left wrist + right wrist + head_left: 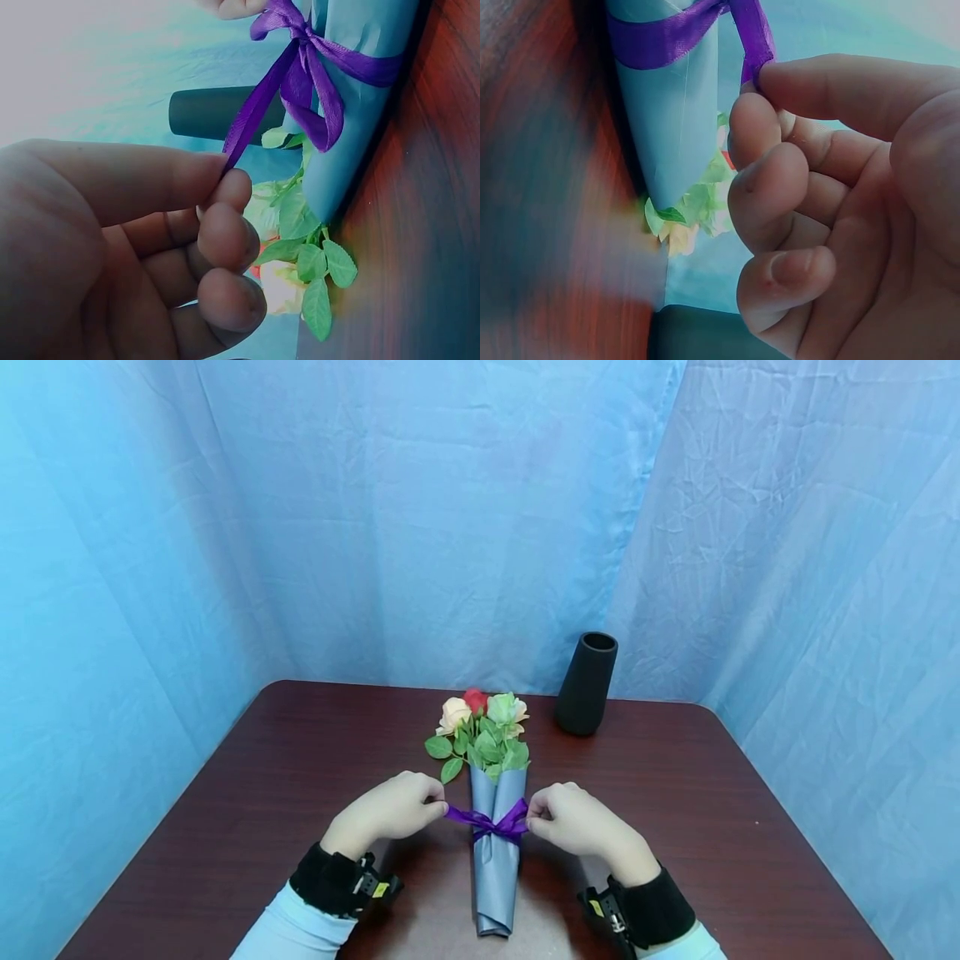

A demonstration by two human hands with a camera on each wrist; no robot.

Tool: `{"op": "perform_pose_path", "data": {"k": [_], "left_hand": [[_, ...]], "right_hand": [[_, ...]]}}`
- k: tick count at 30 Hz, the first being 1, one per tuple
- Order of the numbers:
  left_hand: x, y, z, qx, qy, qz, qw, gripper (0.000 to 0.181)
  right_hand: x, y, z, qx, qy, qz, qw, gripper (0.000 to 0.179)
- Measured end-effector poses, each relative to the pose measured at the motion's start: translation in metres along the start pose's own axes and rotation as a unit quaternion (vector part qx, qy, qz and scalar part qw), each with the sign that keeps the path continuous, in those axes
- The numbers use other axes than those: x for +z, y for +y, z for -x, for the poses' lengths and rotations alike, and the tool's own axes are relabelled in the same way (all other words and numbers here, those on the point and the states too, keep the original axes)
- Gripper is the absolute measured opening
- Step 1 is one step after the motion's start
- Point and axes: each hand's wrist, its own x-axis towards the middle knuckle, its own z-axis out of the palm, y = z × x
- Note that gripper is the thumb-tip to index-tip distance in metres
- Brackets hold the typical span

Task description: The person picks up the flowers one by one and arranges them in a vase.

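Observation:
A bouquet wrapped in blue-grey paper (495,885) lies on the table, its roses (501,708) and green leaves pointing to the far side. Around its middle runs a purple ribbon (495,827), tied in a bow at the front. My left hand (393,806) pinches one ribbon end between thumb and forefinger; in the left wrist view that strip of ribbon (259,112) runs taut from the knot, and a loop hangs beside it. On the other side, my right hand (573,818) pinches the ribbon (754,37) between thumb and forefinger.
A tall black vase (587,685) stands upright at the back of the dark brown table (330,727), right of the flowers. Light blue curtains (465,527) hang behind the table and along both sides. Each wrist wears a black strap with a small camera.

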Motion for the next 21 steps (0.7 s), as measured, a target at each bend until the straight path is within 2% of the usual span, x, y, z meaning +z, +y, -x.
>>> {"op": "perform_pose_path", "data": {"k": [21], "left_hand": [[-0.013,-0.009,0.007,-0.032,0.008,0.018,0.9993,0.026]], "right_hand": [[-0.01,0.006,0.007,0.033,0.013,-0.004,0.9994,0.018]]}}
